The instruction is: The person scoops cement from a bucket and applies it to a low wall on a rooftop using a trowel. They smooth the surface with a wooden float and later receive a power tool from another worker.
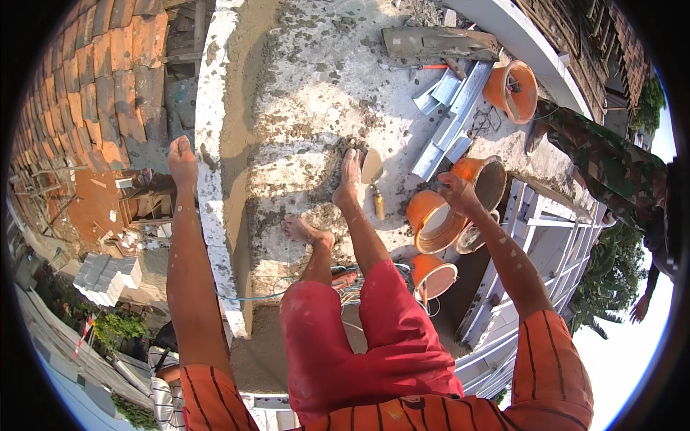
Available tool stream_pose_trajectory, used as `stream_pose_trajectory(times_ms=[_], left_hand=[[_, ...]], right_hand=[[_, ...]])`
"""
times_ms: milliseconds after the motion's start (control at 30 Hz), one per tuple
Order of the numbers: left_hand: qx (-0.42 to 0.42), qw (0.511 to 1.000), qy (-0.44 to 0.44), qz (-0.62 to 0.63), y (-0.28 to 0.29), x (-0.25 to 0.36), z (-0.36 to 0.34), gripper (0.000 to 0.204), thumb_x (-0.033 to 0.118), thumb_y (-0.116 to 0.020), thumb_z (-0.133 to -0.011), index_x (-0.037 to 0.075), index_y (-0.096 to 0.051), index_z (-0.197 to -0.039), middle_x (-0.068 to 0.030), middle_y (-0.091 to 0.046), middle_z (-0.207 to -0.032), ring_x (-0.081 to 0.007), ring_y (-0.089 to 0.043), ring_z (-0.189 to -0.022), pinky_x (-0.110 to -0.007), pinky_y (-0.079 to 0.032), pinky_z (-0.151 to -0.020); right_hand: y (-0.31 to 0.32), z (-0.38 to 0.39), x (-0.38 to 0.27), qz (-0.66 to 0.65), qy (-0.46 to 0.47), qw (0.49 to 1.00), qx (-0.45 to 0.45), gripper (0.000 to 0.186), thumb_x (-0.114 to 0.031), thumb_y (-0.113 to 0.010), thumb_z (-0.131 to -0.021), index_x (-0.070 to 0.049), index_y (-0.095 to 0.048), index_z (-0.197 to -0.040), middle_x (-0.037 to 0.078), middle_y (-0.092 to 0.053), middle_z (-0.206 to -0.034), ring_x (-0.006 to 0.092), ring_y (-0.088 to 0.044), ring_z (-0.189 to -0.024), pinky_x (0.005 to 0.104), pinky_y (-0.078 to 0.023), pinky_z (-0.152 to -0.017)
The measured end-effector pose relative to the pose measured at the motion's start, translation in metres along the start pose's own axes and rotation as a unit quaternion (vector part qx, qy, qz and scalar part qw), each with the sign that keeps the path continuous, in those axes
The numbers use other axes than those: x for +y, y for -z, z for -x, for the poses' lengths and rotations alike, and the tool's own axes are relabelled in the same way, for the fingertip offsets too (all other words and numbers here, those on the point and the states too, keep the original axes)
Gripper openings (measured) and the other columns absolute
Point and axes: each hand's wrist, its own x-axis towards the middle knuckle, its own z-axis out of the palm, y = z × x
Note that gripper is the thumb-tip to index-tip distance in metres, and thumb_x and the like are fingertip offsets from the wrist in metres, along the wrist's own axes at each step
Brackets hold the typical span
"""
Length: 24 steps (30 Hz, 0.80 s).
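My left hand (pixel 183 161) hangs beside the outer edge of a white, mortar-spotted wall (pixel 214 108), its fingers bunched together with nothing visible in them. My right hand (pixel 458 194) is over a cluster of orange buckets at the right, closest to the rims of one bucket (pixel 419 210) and another bucket (pixel 468 167) behind it. Its fingers are curled, and whatever they grip is too small to make out. A trowel (pixel 372 167) with a yellowish handle lies beside my bare right foot (pixel 350 172).
Metal channels (pixel 453 115), a board (pixel 438 44) and another orange bucket (pixel 512 92) lie farther off. Near my legs are cables (pixel 352 291) and a tipped-looking bucket (pixel 433 275). A person in camouflage trousers (pixel 611 154) stands at right. Beyond the wall is a drop toward tiled roofs (pixel 108 79).
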Motion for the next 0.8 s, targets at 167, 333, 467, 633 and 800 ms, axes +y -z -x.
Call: stream_pose_trajectory(times_ms=[167,333,467,633,800], left_hand=[[0.018,0.995,0.058,-0.083,-0.031,-0.007,-0.018,0.062,0.046,-0.032,-0.1,-0.007,-0.054,-0.123,-0.0258,-0.056,-0.123,-0.0375,-0.052,-0.115,-0.039,-0.038,-0.098],[0.08,0.989,0.106,-0.056,-0.029,0.008,0.006,0.062,0.045,-0.031,-0.101,-0.01,-0.056,-0.114,-0.0188,-0.062,-0.108,-0.0282,-0.055,-0.098,-0.038,-0.041,-0.09],[0.074,0.996,0.048,0.007,-0.039,0.007,-0.007,0.057,0.04,-0.03,-0.102,-0.009,-0.058,-0.109,-0.0146,-0.063,-0.102,-0.0224,-0.056,-0.087,-0.036,-0.044,-0.082],[0.083,0.996,0.035,-0.016,-0.036,-0.002,-0.011,0.046,0.033,-0.033,-0.1,-0.006,-0.059,-0.099,-0.0113,-0.063,-0.091,-0.0211,-0.055,-0.078,-0.036,-0.044,-0.075],[0.017,0.997,-0.06,-0.042,-0.044,-0.001,-0.017,0.048,0.035,-0.035,-0.101,-0.006,-0.058,-0.099,-0.0179,-0.062,-0.095,-0.0228,-0.056,-0.088,-0.037,-0.045,-0.08]], right_hand=[[0.085,-0.2,0.066,0.105,0.043,0.982,0.149,0.045,-0.007,-0.063,-0.08,-0.006,-0.053,-0.124,0.02,-0.058,-0.119,0.0324,-0.062,-0.101,0.0399,-0.05,-0.086],[-0.108,-0.224,-0.09,-0.437,-0.154,0.877,0.126,0.06,-0.036,-0.049,-0.088,-0.008,-0.034,-0.139,0.019,-0.043,-0.135,0.0346,-0.047,-0.119,0.0438,-0.041,-0.096],[-0.187,-0.162,-0.192,-0.571,-0.311,0.758,0.047,0.076,-0.059,-0.038,-0.094,-0.01,-0.021,-0.149,0.02,-0.032,-0.147,0.0359,-0.036,-0.132,0.0465,-0.035,-0.103],[-0.227,-0.17,-0.194,-0.601,-0.323,0.725,0.098,0.073,-0.053,-0.039,-0.094,-0.007,-0.02,-0.148,0.02,-0.033,-0.146,0.0362,-0.038,-0.129,0.0469,-0.035,-0.102],[-0.255,-0.178,-0.17,-0.499,-0.305,0.809,0.056,0.08,-0.057,-0.035,-0.091,-0.008,-0.011,-0.15,0.016,-0.017,-0.152,0.0309,-0.024,-0.137,0.0433,-0.023,-0.111]])
